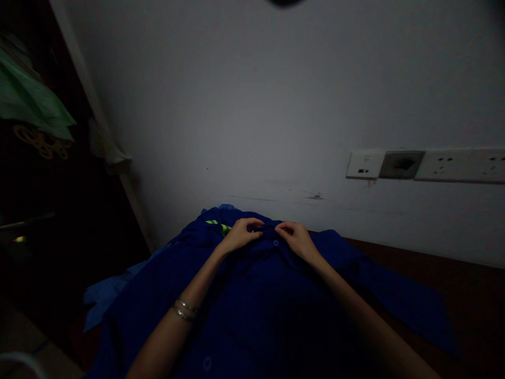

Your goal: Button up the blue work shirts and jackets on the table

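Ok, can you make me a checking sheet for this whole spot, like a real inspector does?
Surface: dark brown top, seen at the right beside the wall.
Job's things: blue shirt, spread out; one button near the hands, another lower down.
Clutter: lighter blue cloth sticking out at the left.
Hands: right hand pinches the shirt's upper part; left hand touches it, too dark to judge its grip. Bracelets on the left wrist.
Cables: nothing seen for sure.
Surroundings: pale wall with scuffs; sockets at right; green cloth hanging at left. Dim light.
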`<state>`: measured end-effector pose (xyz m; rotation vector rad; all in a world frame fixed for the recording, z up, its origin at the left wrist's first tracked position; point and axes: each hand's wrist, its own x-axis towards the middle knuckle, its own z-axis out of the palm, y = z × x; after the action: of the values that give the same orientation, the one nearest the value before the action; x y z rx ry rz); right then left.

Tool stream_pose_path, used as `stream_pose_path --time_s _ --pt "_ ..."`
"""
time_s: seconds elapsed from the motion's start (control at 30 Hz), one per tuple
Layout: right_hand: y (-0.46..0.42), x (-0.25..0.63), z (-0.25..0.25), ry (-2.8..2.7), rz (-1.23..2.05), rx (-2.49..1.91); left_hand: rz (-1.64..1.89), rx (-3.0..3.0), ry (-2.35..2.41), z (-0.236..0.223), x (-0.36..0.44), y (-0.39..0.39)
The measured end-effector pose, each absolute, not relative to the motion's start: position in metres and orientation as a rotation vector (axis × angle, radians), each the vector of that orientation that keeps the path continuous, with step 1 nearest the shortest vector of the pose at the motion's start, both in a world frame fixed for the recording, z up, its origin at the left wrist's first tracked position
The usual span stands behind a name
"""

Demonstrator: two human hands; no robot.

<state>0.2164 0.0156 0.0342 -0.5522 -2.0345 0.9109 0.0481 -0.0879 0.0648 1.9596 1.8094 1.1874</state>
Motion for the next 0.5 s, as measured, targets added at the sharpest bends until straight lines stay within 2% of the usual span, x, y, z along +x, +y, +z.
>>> stream_pose_path --time_s 0.2,0.5 --pt "0.027 0.219 0.026 -2.135 0.746 -0.604 1.278 1.974 1.911 0.075 0.034 -0.091" --pt "0.072 0.231 -0.013 -2.096 0.581 -0.949 1.252 1.943 1.952 0.109 0.040 -0.120"
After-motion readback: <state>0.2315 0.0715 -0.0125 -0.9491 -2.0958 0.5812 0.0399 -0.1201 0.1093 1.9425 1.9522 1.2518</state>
